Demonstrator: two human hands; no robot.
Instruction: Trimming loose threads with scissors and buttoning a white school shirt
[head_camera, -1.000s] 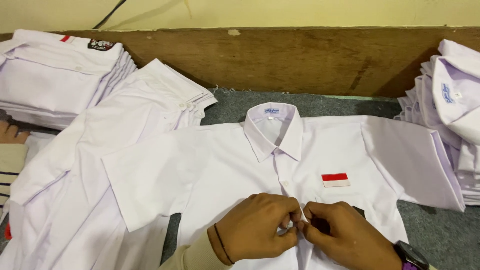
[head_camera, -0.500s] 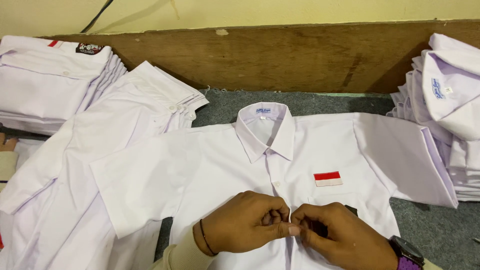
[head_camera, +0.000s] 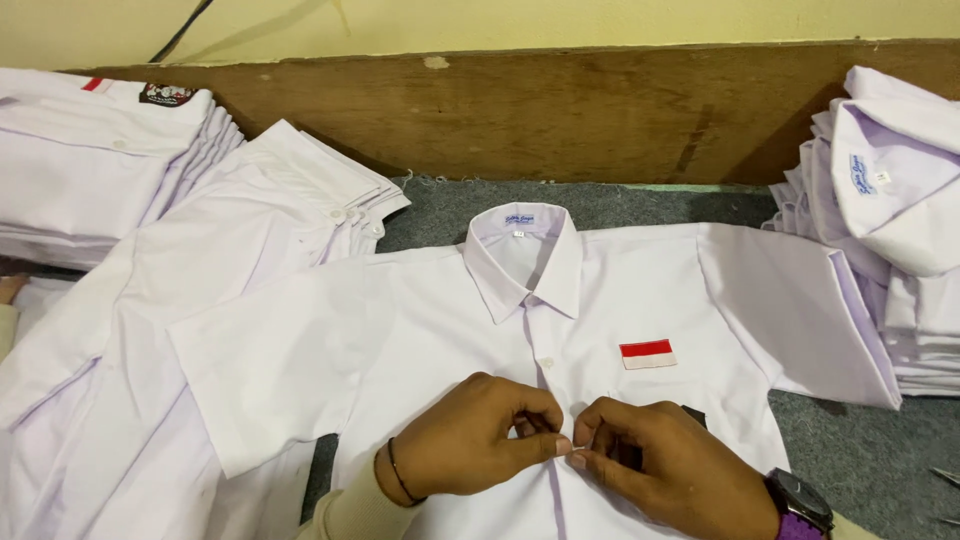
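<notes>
Both hands met at the front placket of a white short-sleeved cotton shirt (head_camera: 430, 330) spread face-up, collar toward the far edge, on the grey carpeted bench (head_camera: 850, 450). The left hand (head_camera: 470, 440) and the right hand (head_camera: 665, 465) each pinched the placket fabric at a mid-chest button. The button (head_camera: 546, 362) above looked fastened and the collar lay closed, so the lower ones, hidden below the frame, probably remained.
</notes>
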